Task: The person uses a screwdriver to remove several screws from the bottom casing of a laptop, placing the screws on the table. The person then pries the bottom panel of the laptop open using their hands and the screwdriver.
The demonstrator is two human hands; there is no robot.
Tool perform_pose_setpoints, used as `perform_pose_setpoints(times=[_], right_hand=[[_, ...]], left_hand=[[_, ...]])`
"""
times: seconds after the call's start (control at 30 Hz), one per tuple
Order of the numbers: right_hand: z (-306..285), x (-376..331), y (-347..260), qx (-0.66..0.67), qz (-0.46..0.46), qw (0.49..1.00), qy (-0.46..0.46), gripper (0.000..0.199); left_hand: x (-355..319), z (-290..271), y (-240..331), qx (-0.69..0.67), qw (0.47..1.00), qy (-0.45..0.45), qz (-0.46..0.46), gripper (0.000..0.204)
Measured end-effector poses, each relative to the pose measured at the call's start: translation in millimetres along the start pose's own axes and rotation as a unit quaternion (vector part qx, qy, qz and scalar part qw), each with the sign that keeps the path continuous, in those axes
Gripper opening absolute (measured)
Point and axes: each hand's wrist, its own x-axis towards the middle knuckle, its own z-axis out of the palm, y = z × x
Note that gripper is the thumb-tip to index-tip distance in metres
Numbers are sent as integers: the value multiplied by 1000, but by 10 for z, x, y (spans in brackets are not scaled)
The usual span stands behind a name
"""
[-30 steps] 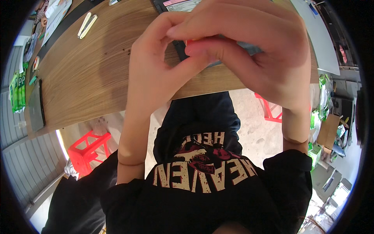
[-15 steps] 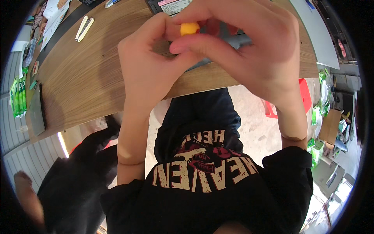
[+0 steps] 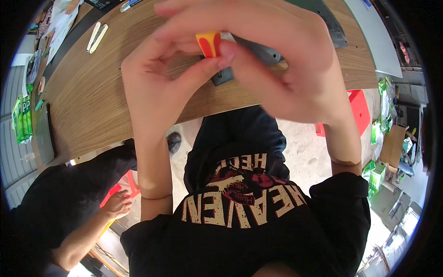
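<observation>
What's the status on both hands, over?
Right hand gripping red-and-yellow handle. Left hand close against it, contact unclear. Fingers block part of the handle and dark grey device below.

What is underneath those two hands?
Parts of a dark grey device show there, on the wooden table. The left hand, the right hand and the red-and-yellow piece at their fingers cover the rest, so its full shape cannot be told.

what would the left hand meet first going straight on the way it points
For the left hand, most likely the red and yellow handle, then the right hand; depth is unclear.
</observation>
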Motion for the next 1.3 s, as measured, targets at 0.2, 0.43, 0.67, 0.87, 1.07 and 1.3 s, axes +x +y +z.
perform_pose_setpoints(times=[0.2,0.43,0.67,0.87,1.07,1.3], right_hand=[[-230,133,-64,-183,-101,972,-110,29],[-84,105,-183,-269,-54,960,-53,23],[-42,97,-177,-299,-76,951,2,19],[-118,118,-256,-401,-18,914,-61,32],[-87,86,-179,-256,-10,966,-37,34],[-63,18,-8,-233,-27,972,-18,32]], left_hand=[[47,144,-72,92,993,65,-48,44],[-4,78,-110,26,999,-25,-15,31],[32,173,-60,31,996,54,-64,20],[95,240,-26,178,979,97,-25,28],[-6,46,-78,132,991,2,-33,18],[-13,179,-120,198,978,64,-20,15]])
